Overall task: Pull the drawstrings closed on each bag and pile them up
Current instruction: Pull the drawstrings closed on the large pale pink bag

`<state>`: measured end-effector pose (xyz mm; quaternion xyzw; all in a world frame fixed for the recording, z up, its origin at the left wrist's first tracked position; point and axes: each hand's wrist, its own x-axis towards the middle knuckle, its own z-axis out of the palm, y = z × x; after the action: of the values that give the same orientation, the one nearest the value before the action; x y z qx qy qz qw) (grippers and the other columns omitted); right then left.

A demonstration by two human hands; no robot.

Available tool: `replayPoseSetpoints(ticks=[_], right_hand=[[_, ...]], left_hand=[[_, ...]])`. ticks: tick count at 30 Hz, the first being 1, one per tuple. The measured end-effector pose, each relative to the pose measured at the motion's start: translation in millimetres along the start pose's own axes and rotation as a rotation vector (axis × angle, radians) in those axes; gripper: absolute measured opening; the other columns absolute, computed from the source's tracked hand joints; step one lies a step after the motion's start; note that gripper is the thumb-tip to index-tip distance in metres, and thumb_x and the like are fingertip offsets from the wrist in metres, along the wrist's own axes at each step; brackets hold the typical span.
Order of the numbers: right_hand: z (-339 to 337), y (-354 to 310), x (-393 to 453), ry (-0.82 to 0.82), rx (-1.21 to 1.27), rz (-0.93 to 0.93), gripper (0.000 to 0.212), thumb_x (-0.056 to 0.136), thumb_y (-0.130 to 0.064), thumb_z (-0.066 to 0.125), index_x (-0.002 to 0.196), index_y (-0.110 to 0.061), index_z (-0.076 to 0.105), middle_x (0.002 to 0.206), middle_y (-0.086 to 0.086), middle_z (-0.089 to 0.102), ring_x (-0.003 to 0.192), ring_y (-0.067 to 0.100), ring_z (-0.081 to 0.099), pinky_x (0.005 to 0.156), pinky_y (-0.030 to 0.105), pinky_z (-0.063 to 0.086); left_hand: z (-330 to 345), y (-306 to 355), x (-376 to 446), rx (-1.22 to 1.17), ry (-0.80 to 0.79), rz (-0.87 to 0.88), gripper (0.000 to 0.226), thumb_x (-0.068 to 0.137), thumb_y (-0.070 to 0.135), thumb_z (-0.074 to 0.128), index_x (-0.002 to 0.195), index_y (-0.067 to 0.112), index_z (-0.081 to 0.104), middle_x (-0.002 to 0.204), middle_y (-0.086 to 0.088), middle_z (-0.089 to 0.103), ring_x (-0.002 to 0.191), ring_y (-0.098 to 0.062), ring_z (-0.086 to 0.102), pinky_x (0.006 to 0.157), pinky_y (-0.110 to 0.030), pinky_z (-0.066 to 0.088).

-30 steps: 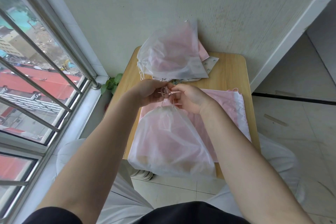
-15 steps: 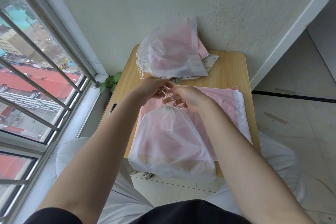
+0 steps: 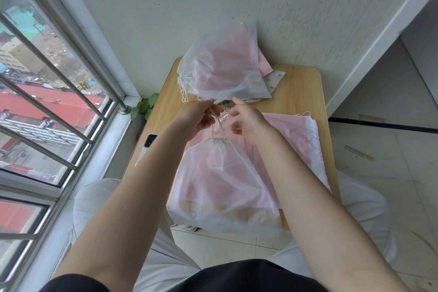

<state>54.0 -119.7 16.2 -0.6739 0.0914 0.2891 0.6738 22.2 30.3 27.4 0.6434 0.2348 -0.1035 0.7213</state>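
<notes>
at table centre: left hand (image 3: 196, 117) pinches white drawstring (image 3: 219, 129) of translucent white drawstring bag (image 3: 222, 185), mouth cinched; right hand (image 3: 248, 123) fingers loose, empty. next, likely: lift bag onto pile of closed bags (image 3: 220, 66) at 12 o'clock.

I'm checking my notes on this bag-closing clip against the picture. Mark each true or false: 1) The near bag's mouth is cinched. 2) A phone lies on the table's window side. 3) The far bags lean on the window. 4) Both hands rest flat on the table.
1) True: the near bag is gathered at its drawstring.
2) True: the phone lies there.
3) False: the far bags lean on the wall.
4) False: the left hand grips the drawstring; the right hand is raised beside it.
</notes>
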Motion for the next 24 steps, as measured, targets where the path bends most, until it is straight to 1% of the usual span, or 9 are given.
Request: replayPoseSetpoints(ticks=[2, 6, 10, 12, 14, 16, 20, 22, 24], right_hand=[[-3.2, 1.8, 0.3, -0.014, 0.290, 0.016, 0.034, 0.090, -0.014, 0.048, 0.121, -0.019, 0.061, 0.128, 0.006, 0.059, 0.068, 0.017, 0.058, 0.073, 0.031, 0.043], [-13.9, 5.7, -1.5, -0.102, 0.611, 0.028, 0.037, 0.090, -0.016, 0.044, 0.119, -0.011, 0.066, 0.113, 0.001, 0.069, 0.091, 0.016, 0.062, 0.073, 0.030, 0.038], [-22.4, 9.9, 2.9, 0.045, 0.745, 0.013, 0.027, 0.089, -0.011, 0.045, 0.099, -0.009, 0.070, 0.072, 0.000, 0.061, 0.080, 0.016, 0.058, 0.074, 0.027, 0.040], [-25.7, 10.3, 3.7, 0.017, 0.876, 0.028, 0.024, 0.089, -0.005, 0.042, 0.093, -0.003, 0.066, 0.056, 0.000, 0.042, 0.054, 0.012, 0.047, 0.060, 0.022, 0.045], [-28.0, 7.9, 2.3, -0.018, 0.689, 0.043, 0.023, 0.089, -0.006, 0.039, 0.091, -0.004, 0.061, 0.051, -0.004, 0.031, 0.037, 0.008, 0.026, 0.037, 0.019, 0.025], [-27.6, 4.1, -2.2, 0.021, 0.265, 0.021, 0.025, 0.087, -0.010, 0.041, 0.090, -0.003, 0.064, 0.051, -0.003, 0.035, 0.033, 0.008, 0.019, 0.035, 0.019, 0.014], [-22.5, -9.8, -17.8, 0.043, -0.574, -0.068, 0.039, 0.082, -0.039, 0.049, 0.076, -0.011, 0.076, 0.068, 0.001, 0.072, 0.044, 0.002, 0.051, 0.048, 0.023, 0.034], [-17.4, -12.3, -19.3, -0.028, -0.837, -0.080, 0.048, 0.080, -0.057, 0.051, 0.061, -0.020, 0.075, 0.058, -0.002, 0.069, 0.067, 0.008, 0.062, 0.065, 0.025, 0.045], [-13.0, -9.4, -14.7, -0.004, -0.999, -0.108, 0.048, 0.083, -0.052, 0.055, 0.046, -0.022, 0.063, 0.050, -0.005, 0.056, 0.064, 0.018, 0.057, 0.061, 0.027, 0.044]], left_hand=[[1.0, -6.0, -0.2, -0.057, 0.026, -0.035, 0.038, 0.101, 0.021, 0.048, 0.073, 0.003, 0.066, 0.065, -0.005, 0.064, 0.052, -0.014, 0.048, 0.053, -0.022, 0.039], [0.3, -16.0, 2.1, -0.223, 0.087, -0.117, 0.040, 0.102, 0.021, 0.045, 0.066, 0.007, 0.054, 0.066, -0.008, 0.061, 0.050, -0.015, 0.049, 0.048, -0.021, 0.038], [-6.4, -23.5, 3.5, -0.323, 0.145, -0.120, 0.043, 0.100, 0.022, 0.044, 0.058, 0.011, 0.043, 0.064, -0.009, 0.065, 0.060, -0.020, 0.058, 0.055, -0.026, 0.037], [-9.3, -25.9, 1.9, -0.464, 0.100, -0.118, 0.043, 0.101, 0.022, 0.042, 0.060, 0.011, 0.043, 0.066, -0.010, 0.065, 0.065, -0.023, 0.066, 0.053, -0.025, 0.042], [-11.4, -26.5, 0.7, -0.622, 0.057, -0.117, 0.040, 0.102, 0.022, 0.041, 0.063, 0.011, 0.044, 0.065, -0.008, 0.058, 0.064, -0.022, 0.065, 0.046, -0.022, 0.045], [-13.8, -26.1, 0.2, -0.677, 0.043, -0.128, 0.038, 0.102, 0.023, 0.041, 0.066, 0.012, 0.043, 0.060, -0.003, 0.045, 0.052, -0.016, 0.052, 0.038, -0.019, 0.036], [-15.0, -24.0, 0.8, -0.493, 0.053, -0.124, 0.039, 0.101, 0.027, 0.040, 0.064, 0.017, 0.038, 0.048, 0.005, 0.024, 0.038, -0.010, 0.021, 0.036, -0.020, 0.014], [-10.8, -22.0, 0.0, -0.391, 0.076, -0.119, 0.040, 0.100, 0.028, 0.041, 0.061, 0.019, 0.034, 0.047, 0.006, 0.020, 0.037, -0.010, 0.017, 0.036, -0.020, 0.011], [-6.5, -20.5, -1.5, -0.308, 0.117, -0.112, 0.044, 0.099, 0.029, 0.042, 0.058, 0.021, 0.028, 0.047, 0.005, 0.019, 0.037, -0.011, 0.014, 0.035, -0.019, 0.010]])
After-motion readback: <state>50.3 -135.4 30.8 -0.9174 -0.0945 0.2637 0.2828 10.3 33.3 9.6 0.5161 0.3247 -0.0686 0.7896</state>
